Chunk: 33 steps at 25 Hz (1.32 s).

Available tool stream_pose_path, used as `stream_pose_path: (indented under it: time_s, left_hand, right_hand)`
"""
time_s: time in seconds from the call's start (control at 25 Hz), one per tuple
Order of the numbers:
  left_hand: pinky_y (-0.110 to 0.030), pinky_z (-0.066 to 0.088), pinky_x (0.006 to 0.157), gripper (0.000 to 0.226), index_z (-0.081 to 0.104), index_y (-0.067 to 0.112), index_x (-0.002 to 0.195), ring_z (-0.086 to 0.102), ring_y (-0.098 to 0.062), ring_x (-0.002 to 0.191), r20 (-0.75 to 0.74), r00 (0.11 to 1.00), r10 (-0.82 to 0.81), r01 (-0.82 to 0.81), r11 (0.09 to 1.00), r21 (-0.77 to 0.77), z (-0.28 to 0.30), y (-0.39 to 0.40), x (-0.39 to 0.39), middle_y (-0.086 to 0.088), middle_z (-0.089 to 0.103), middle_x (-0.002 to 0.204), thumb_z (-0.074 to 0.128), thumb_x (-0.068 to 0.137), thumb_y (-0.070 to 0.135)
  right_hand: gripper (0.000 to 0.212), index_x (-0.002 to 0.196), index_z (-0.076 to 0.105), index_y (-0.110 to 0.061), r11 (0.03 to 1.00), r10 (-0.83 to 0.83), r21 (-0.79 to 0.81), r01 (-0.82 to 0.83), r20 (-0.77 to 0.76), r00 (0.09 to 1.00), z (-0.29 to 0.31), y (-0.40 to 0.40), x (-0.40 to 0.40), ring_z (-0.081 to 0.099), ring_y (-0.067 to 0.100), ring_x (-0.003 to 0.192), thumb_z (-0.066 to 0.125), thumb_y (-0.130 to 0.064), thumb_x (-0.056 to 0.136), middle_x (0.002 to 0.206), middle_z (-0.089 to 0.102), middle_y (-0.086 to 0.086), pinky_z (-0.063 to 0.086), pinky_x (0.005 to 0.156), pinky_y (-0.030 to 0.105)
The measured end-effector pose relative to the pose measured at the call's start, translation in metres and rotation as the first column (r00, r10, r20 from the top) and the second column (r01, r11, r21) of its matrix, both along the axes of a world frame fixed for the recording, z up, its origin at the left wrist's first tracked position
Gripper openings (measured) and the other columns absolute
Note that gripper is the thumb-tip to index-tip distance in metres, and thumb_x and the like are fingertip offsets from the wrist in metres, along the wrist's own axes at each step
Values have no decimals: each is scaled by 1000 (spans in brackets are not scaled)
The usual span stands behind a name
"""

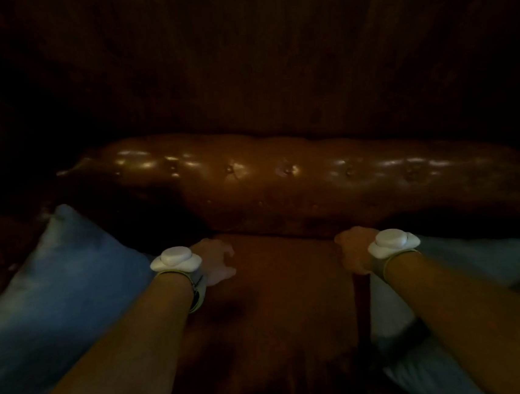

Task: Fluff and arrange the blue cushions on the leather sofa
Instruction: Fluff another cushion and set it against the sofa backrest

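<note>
Your forearms are bare, with no sleeves in sight. Each wrist carries a band with a yellowish edge, topped by a smooth white rounded puck: one by your left hand (pixel 215 261), one by your right hand (pixel 354 249).

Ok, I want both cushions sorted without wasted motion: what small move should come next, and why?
Probably bring the left hand over to grip the blue cushion beside it. Both hands look empty over the bare leather seat, that cushion slumps against the sofa's left end, and the right hand sits near the paler cushion.
</note>
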<state>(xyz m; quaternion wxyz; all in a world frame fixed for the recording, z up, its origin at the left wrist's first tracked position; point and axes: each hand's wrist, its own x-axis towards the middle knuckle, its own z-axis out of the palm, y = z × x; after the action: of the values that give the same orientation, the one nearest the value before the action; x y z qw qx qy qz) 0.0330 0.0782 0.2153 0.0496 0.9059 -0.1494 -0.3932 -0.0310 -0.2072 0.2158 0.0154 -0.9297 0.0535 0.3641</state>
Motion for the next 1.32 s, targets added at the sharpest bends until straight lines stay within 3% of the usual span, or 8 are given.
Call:
stream_pose_path:
  time_s: [0.16, 0.24, 0.44, 0.68, 0.92, 1.04, 1.16, 1.32]
  left_hand:
    - [-37, 42, 103, 55, 46, 18, 143, 51, -29, 129, 1, 999, -32, 32, 999, -13, -6, -72, -30, -9, 49, 144, 62, 93, 37]
    - [-36, 41, 105, 56, 47, 15, 142, 51, -30, 129, -20, 999, -31, 30, 999, -37, -8, -110, -40, -11, 50, 143, 64, 92, 32]
    - [-36, 48, 96, 52, 50, 21, 138, 58, -27, 121, -73, 969, -235, 238, 971, 29, -21, -215, -59, -7, 54, 139, 63, 91, 40]
    - [-31, 41, 102, 51, 51, 20, 137, 51, -24, 127, -104, 920, -377, 377, 926, -20, -38, -311, -107, -5, 53, 140, 61, 92, 41]
    - [-23, 42, 95, 60, 44, 23, 143, 54, -21, 125, -157, 886, -436, 429, 900, -77, -35, -392, -143, -5, 56, 139, 62, 90, 45]
    - [-25, 42, 98, 71, 35, 22, 149, 54, -24, 128, -191, 884, -426, 404, 903, -144, -32, -433, -157, -8, 52, 143, 65, 89, 45]
    - [-31, 46, 99, 81, 29, 25, 152, 55, -25, 128, -205, 889, -410, 373, 907, -196, -29, -467, -168, -8, 50, 145, 68, 85, 47]
    - [-34, 49, 100, 78, 36, 25, 147, 57, -24, 124, -179, 897, -405, 352, 898, -264, -33, -513, -178, -2, 54, 141, 72, 81, 46]
  right_hand:
    - [36, 125, 60, -3, 994, -105, 36, 103, 65, 992, 1, -72, -55, 59, 34, 118, 56, -22, 95, 127, 62, 18, 47, 97, 40]
    - [42, 133, 55, -7, 988, -152, 42, 151, 18, 988, -4, -112, -74, 56, 32, 123, 55, -26, 95, 135, 57, 15, 45, 100, 38]
    - [46, 137, 51, -12, 963, -269, -7, 269, -88, 959, -11, -207, -132, 55, 30, 126, 55, -27, 94, 141, 53, 12, 47, 105, 39]
    - [43, 131, 57, -12, 941, -337, 65, 332, 84, 938, 9, -285, -178, 55, 30, 126, 58, -25, 90, 138, 57, 11, 45, 105, 42]
    - [77, 156, 19, -19, 947, -314, 133, 291, 207, 927, 20, -342, -209, 30, 27, 147, 61, -26, 92, 163, 21, 6, 32, 116, 37]
    - [92, 157, 12, -23, 897, -437, 156, 414, 168, 883, 7, -375, -235, 40, 26, 142, 70, -26, 86, 161, 29, 5, 39, 111, 36]
    - [97, 156, 18, -20, 880, -468, 137, 455, 84, 880, -12, -400, -256, 42, 26, 140, 77, -28, 80, 156, 38, 7, 39, 112, 37]
    - [102, 156, 15, -20, 874, -461, 156, 460, -32, 887, -30, -432, -279, 39, 27, 142, 80, -32, 78, 157, 36, 7, 36, 115, 37]
